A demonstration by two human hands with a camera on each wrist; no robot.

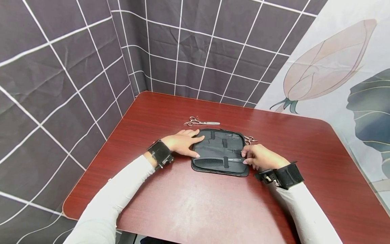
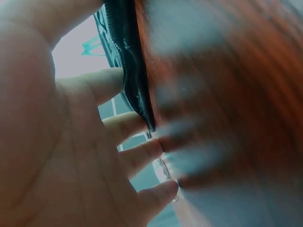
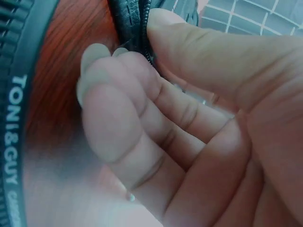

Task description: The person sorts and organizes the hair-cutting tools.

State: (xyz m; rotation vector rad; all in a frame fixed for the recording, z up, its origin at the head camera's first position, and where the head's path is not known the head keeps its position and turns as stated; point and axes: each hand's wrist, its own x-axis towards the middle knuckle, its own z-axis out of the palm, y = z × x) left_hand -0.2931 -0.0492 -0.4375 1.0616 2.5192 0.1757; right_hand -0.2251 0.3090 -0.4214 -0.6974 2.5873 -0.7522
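Note:
A black zippered case (image 1: 210, 146) lies spread on the table, with elastic loops on its inner face. A black comb (image 1: 210, 163) sits along its near side under a loop, its handle pointing right. My left hand (image 1: 182, 142) rests with spread fingers on the case's left edge, thumb and forefinger over it. At the right edge, my right hand (image 1: 259, 156) pinches the zippered rim (image 3: 146, 28) between thumb and curled fingers. Thinning scissors (image 1: 202, 122) lie behind the case. Handles of another pair of scissors (image 1: 250, 139) stick out past its right side, their blades hidden.
The reddish-brown table (image 1: 170, 210) meets a grey grid-patterned curtain (image 1: 195, 51) at the back and left. A white flower-print sheet (image 1: 329, 91) hangs at the right. A black ridged strip with white lettering (image 3: 16, 127) runs down the right wrist view's left side.

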